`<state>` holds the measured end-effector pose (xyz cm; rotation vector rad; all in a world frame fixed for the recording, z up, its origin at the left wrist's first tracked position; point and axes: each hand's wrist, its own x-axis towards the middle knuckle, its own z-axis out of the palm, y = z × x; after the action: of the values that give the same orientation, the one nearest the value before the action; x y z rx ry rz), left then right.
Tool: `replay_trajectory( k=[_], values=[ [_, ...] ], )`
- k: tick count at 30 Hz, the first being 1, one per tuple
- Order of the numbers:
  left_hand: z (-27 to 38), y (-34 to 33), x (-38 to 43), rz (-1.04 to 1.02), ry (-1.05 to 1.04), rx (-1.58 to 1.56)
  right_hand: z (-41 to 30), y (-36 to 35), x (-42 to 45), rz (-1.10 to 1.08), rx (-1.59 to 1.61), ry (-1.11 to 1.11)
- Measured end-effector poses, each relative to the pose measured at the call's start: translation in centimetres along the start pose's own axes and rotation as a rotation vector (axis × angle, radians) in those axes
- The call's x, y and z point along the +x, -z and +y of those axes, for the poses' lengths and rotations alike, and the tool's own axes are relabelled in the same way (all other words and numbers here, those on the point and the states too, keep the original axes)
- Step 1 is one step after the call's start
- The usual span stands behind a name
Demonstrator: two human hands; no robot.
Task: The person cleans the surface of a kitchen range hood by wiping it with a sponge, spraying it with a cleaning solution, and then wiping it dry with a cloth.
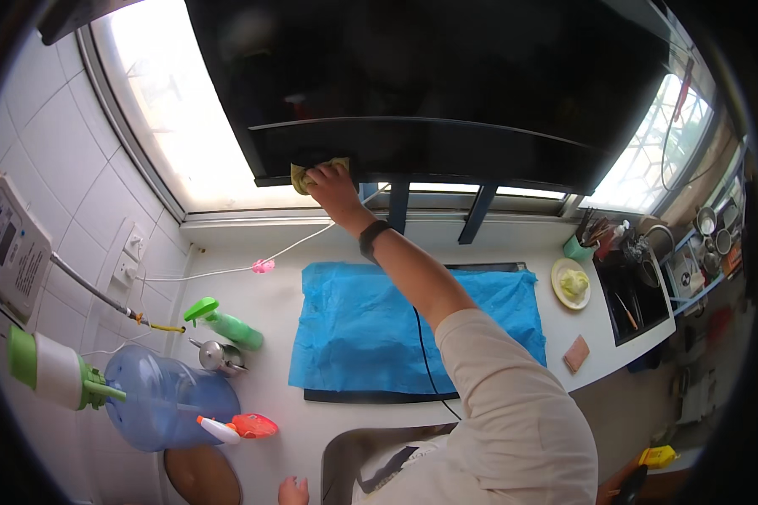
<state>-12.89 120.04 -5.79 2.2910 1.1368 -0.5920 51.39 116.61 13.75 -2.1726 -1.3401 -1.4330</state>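
Note:
My right hand, a dark band on its wrist, presses a yellowish-green cloth against the lower left edge of a black range hood. Below the outstretched arm a blue sheet covers most of a black cooktop. My left hand shows only in part at the bottom edge, beside the steel sink; its fingers look partly curled, and whether it holds anything is not visible. A green spray bottle and a red spray bottle are on the counter to the left.
A steel kettle and a large blue water bottle with a pump stand at left. A white cable crosses before the window. At right are a plate with a pale green vegetable, a folded pinkish cloth and a utensil holder.

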Motion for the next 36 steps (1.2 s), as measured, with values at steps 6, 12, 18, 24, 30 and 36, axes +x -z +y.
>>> replay_trajectory(
  k=[6,12,18,24,30,36],
  values=[
    [6.3,1.8,1.3,-0.059,-0.097,0.089,9.5,7.1,-7.2,-0.136,-0.023,-0.016],
    [9.2,-0.1,3.4,-0.064,-0.252,0.134,18.5,14.1,-14.6,-0.121,0.003,-0.104],
    [16.7,0.1,2.6,0.162,-0.392,0.076,27.0,22.6,-21.5,-0.222,-0.066,-0.208],
    [17.9,-0.9,2.0,0.113,-0.436,0.052,30.6,26.5,-25.3,-0.227,-0.123,-0.386],
    [17.5,-0.6,1.8,0.090,-0.390,0.069,25.1,23.6,-21.2,-0.232,-0.206,-0.372],
    [14.9,-0.4,2.2,0.110,-0.385,0.032,18.2,16.2,-14.7,-0.193,-0.163,-0.252]
  ],
)
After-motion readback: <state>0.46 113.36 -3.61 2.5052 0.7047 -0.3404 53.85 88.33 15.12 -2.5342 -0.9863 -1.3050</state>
